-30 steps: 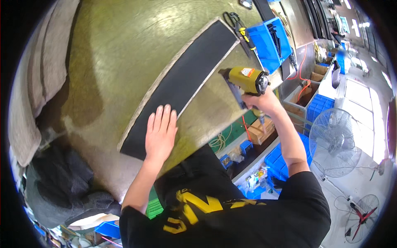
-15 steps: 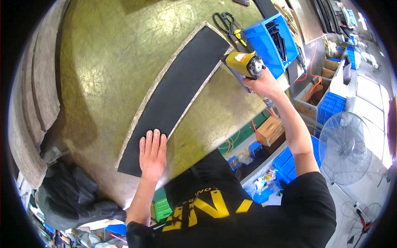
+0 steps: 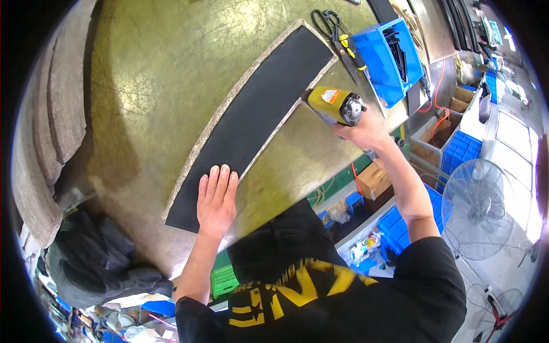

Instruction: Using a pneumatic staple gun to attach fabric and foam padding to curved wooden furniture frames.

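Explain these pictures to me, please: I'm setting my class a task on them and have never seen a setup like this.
There is no robot here, just a person's two bare hands. Every picture comes from one wide fisheye camera, the left of a pair worn on the head, looking down. The lens bends straight edges near the rim.

The left hand lies flat on a long, curved black panel with a pale, rough-looking border. The right hand grips a yellow pistol-shaped tool, its nose at the panel's nearer long edge; whether they touch is hard to tell.

Also on the worktable are black-handled scissors, a yellow-and-black hand tool and a blue bin holding dark pieces.
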### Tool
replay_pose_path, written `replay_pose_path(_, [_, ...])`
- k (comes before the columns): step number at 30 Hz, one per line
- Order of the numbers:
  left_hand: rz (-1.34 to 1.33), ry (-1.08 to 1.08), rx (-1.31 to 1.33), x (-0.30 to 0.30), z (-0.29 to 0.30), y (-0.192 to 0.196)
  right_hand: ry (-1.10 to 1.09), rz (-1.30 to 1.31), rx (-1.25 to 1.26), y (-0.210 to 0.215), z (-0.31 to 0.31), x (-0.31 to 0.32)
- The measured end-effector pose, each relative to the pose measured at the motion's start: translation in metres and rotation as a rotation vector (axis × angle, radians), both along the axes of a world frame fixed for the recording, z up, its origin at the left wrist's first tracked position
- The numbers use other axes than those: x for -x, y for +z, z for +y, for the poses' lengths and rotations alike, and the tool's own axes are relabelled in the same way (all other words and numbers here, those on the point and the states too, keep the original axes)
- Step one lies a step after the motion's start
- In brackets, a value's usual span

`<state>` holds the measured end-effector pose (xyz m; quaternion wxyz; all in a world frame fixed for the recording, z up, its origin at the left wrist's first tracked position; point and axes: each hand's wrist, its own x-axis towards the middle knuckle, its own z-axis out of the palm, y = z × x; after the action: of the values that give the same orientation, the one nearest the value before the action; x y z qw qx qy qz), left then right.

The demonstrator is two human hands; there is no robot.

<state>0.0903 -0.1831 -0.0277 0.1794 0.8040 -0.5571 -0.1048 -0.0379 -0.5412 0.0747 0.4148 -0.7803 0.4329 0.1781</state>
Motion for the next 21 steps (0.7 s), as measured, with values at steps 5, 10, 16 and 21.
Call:
replay_pose_path(5, [-0.031, -0.01, 0.017, -0.003, 0.0, 0.0, -0.033, -0.031, -0.026, 0.0, 0.023, 0.001])
replay_pose_path(10, [0.031, -0.018, 0.024, -0.004, 0.004, -0.001, -0.001, 0.008, -0.004, -0.001, 0.043, 0.001])
replay_pose_path(16, [0.062, -0.042, 0.001, -0.003, 0.008, -0.003, 0.044, -0.04, 0.037, -0.004, 0.076, 0.002])
replay_pose_path(21, [0.1, -0.052, -0.022, -0.003, 0.009, -0.003, -0.083, -0.023, -0.065, 0.0, 0.098, 0.002])
